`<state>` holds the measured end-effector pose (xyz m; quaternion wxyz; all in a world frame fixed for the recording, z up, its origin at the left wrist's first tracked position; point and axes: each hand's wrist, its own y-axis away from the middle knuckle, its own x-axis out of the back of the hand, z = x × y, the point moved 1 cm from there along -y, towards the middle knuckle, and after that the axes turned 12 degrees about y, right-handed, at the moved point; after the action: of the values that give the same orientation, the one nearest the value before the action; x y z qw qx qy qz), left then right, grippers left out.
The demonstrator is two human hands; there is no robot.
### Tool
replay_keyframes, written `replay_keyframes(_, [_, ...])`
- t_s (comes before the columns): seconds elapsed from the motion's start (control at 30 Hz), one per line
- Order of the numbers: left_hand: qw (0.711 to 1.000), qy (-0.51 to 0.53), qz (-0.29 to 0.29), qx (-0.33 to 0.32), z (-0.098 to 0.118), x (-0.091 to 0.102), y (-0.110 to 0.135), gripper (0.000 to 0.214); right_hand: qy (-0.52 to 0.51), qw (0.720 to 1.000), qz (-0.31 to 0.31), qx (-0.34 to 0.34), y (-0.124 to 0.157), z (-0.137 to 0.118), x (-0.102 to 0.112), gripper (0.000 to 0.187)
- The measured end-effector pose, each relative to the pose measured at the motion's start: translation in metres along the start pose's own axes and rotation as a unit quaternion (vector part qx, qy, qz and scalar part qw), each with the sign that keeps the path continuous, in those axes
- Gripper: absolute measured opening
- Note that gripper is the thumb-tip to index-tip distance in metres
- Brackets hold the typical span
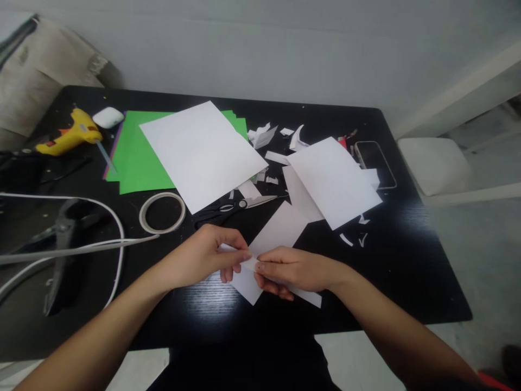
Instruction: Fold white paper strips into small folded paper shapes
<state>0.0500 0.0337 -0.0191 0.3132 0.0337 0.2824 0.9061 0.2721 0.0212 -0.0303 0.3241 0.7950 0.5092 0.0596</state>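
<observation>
Near the table's front edge, my left hand (220, 255) and my right hand (291, 270) meet, thumbs and fingertips pinching a narrow strip of white paper (311, 296). One end of the strip pokes out below my right hand; most of its middle is hidden by my fingers. Under both hands lies a flat piece of white paper (280, 228), partly covered. Just beyond my left hand rest black-handled scissors (244, 203) with their blades pointing right.
Green sheets (146, 152) lie under a large white sheet (203, 157). More white paper (334, 182), scraps (264, 136) and a phone (375, 163) are at right. A yellow glue gun (75, 133), tape roll (162, 213) and white cable (116, 222) occupy the left.
</observation>
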Motion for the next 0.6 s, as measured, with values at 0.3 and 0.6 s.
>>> replay_keyframes(0.3, [1.000,-0.019,0.000,-0.010,-0.0005,0.0072,0.0011,0.025,-0.007,1.000,0.015,0.013,-0.0012,0.0003,0.0008,0.038])
replay_keyframes(0.6, [1.000,-0.017,-0.008,-0.009,0.0019,0.0090,0.0023,0.028,-0.016,1.000,0.017,0.007,-0.0013,-0.0002,0.0012,0.042])
